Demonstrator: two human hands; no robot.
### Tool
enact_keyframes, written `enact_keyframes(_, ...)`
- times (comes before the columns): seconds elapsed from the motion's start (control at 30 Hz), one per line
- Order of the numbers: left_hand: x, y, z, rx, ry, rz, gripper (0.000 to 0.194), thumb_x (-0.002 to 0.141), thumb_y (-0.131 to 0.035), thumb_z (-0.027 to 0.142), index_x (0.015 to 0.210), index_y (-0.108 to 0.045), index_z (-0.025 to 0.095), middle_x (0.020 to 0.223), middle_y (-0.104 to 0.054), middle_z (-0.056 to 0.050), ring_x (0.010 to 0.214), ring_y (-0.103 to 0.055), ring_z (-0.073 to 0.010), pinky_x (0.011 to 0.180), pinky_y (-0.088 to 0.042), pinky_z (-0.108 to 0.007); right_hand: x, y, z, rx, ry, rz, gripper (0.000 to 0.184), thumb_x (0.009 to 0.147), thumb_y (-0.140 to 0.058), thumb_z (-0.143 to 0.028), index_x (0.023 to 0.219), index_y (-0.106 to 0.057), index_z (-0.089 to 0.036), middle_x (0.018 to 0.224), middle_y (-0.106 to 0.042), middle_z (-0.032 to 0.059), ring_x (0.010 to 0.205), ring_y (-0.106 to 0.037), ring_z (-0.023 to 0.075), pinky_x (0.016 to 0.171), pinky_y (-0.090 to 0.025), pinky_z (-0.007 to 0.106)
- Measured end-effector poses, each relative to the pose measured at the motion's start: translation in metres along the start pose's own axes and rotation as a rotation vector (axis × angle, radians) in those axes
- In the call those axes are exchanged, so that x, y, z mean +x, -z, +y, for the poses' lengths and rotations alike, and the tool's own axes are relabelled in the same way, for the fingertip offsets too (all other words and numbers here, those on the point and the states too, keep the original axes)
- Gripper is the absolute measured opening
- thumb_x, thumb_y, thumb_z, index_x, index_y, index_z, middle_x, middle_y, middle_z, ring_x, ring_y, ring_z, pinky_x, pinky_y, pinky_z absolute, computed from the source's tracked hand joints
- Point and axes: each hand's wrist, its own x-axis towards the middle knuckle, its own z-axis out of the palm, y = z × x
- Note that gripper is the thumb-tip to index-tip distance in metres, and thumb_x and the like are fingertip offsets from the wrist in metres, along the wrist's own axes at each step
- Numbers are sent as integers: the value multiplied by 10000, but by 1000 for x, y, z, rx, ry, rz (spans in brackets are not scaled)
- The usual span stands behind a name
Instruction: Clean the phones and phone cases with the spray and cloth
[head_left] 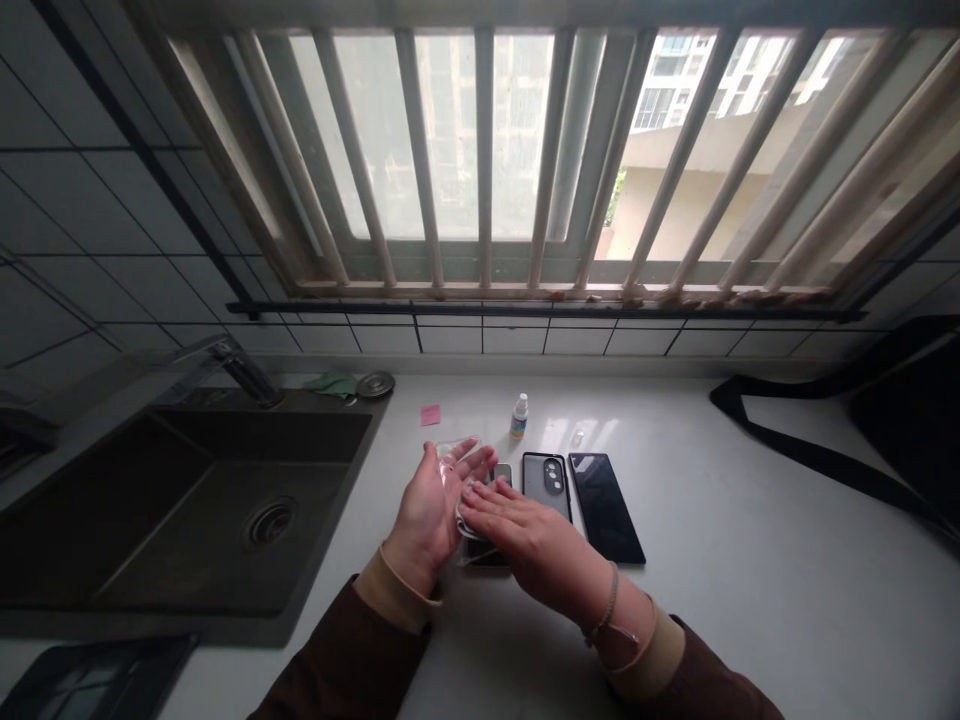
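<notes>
Beside the dark sink (225, 510), the left hand (427, 515) lies open, palm up, with a clear plastic piece (457, 458) against its fingers. The right hand (525, 530), unclenched and flat, covers a crumpled whitish piece (466, 520); light, even pressure suits this pose. Farther right lie a cased phone (545, 490) and a black phone (606, 508).

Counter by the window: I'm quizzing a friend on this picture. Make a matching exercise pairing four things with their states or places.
Things:
1. Left hand
2. Right hand
3. Small white dropper bottle
4. Crumpled green cloth

States or places:
A. Standing upright on the white counter
B. Palm down, thin bracelet at the wrist
C. Lying behind the dark rectangular sink
D. Palm up, touching clear plastic

Pairs: 1-D, 2-B, 3-A, 4-C
</notes>
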Motion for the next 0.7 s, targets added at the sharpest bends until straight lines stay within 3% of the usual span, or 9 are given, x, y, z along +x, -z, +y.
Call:
enact_keyframes(0.17, 10, 10, 20, -83, -95, 89, 610, 1078, -300, 582, 1193, -644, 91, 1108, -748, -228, 999, -769, -316, 923, -633, -573, 0, 12, -17, 401, -43, -50, 533, 984, -509, 2, 1446, -629, -235, 1487, -657, 59, 1398, -612, 204, 1301, -356, 443)
enact_keyframes(0.27, 12, 12, 26, -87, -113, 93, 616, 1082, -280, 580, 1179, -648, 95, 1058, -756, -209, 960, -774, -299, 899, -646, -547, 0, 21, -21, 606, -175, -56, 402, 1050, -543, -129, 1402, -688, -259, 1257, -793, 22, 1146, -770, 205, 1187, -506, 410)
enact_keyframes(0.33, 11, 11, 26, -86, -74, 93, 613, 1084, -270, 576, 1167, -647, 100, 1033, -758, -197, 927, -776, -289, 881, -651, -534, 1, 24, -18, 677, -309, 11, 332, 1071, -558, -227, 1353, -731, -256, 1096, -823, 18, 987, -794, 198, 1021, -614, 362)
enact_keyframes(0.4, 9, 9, 24, -61, -2, 66, 613, 1082, -278, 573, 1192, -641, 92, 1078, -755, -220, 949, -778, -305, 870, -652, -533, 2, 24, -12, 720, -432, 148, 315, 1080, -556, -296, 1324, -748, -239, 1103, -813, 43, 1009, -777, 216, 953, -636, 358)
enact_keyframes(0.5, 2, 4, 19, -12, 127, -51, 639, 1059, -352, 614, 1269, -614, 71, 1219, -721, -275, 1064, -762, -362, 906, -635, -558, 0, 22, 1, 659, -536, 399, 325, 1090, -533, -333, 1320, -738, -229, 1234, -784, 82, 1148, -742, 253, 1038, -603, 425)
enact_keyframes(0.57, -3, 1, 17, 6, 194, -152, 617, 1046, -427, 606, 1310, -589, 73, 1286, -698, -282, 1119, -747, -372, 954, -617, -561, -2, 21, 7, 519, -539, 491, 322, 1089, -528, -311, 1336, -722, -245, 1285, -769, 86, 1206, -727, 264, 1088, -580, 456)
enact_keyframes(0.63, -5, -1, 15, 10, 205, -216, 558, 1056, -455, 549, 1321, -581, 74, 1288, -701, -271, 1110, -754, -344, 967, -618, -515, -3, 19, 9, 384, -456, 461, 351, 1082, -519, -248, 1392, -683, -262, 1371, -733, 84, 1290, -693, 265, 1178, -514, 486)
enact_keyframes(0.7, -5, -1, 15, -13, 161, -214, 513, 1078, -422, 495, 1298, -595, 66, 1225, -725, -256, 1071, -766, -315, 937, -631, -456, -4, 18, 8, 312, -315, 341, 429, 1075, -485, -168, 1469, -617, -276, 1454, -684, 77, 1361, -649, 249, 1262, -419, 501)
